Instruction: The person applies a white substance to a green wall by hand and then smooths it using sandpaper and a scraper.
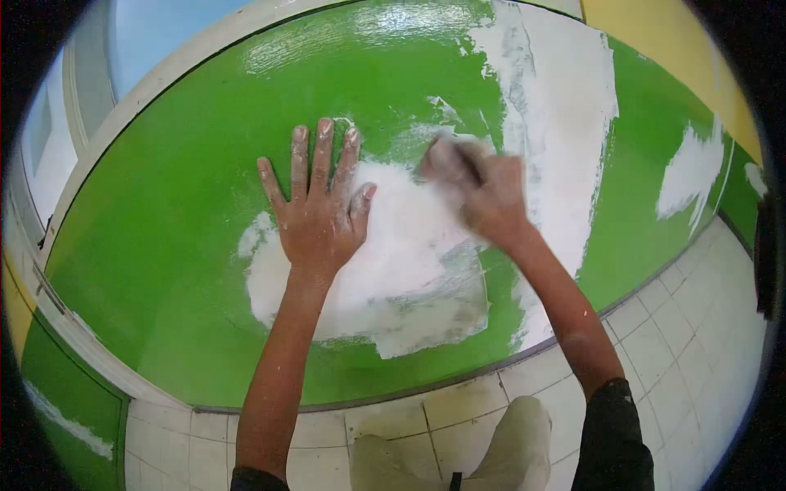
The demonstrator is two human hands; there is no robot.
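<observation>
My left hand (321, 204) lies flat on the green wall (196, 213), fingers spread and dusted with white powder. Its thumb side rests over a patch of white filler (393, 221), which has rough, streaky edges. To the right, motion smears my right hand (487, 184), its fingers closed round a small dark piece (467, 159) that looks like folded sandpaper. This piece is against the wall at the patch's upper right edge. The blur and my fingers hide most of its shape.
A broad vertical band of white filler (569, 131) runs down the wall right of my hand. Farther right is a smaller white smear (692, 176). Pale floor tiles (467, 409) meet the wall's foot, near my knees (520, 434). A light frame (147, 98) edges the wall at left.
</observation>
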